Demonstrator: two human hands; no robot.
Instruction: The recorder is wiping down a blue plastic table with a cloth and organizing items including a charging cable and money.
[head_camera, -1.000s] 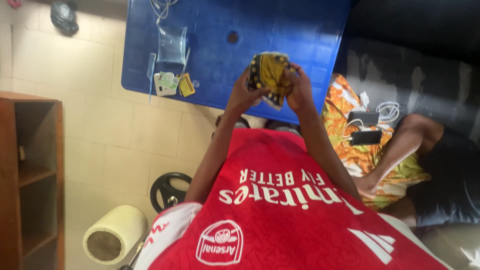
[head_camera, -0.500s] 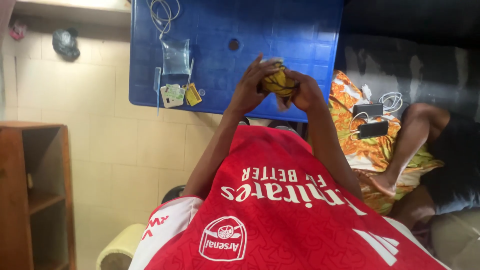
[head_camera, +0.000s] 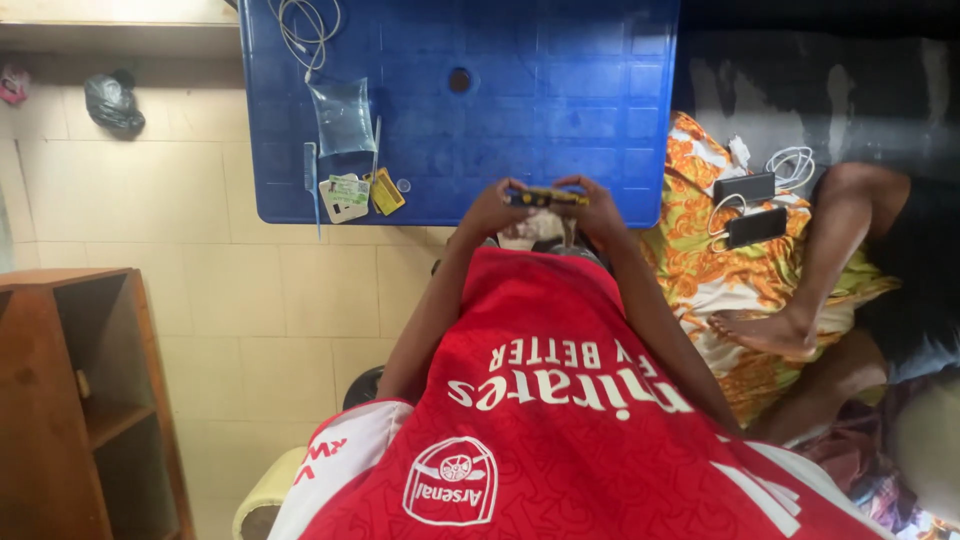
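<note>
Over the near edge of a blue plastic table (head_camera: 560, 90), left hand (head_camera: 487, 210) and right hand (head_camera: 598, 207) each pinch one end of a folded yellow-and-black patterned cloth (head_camera: 540, 197), fingers clenched around it.
</note>
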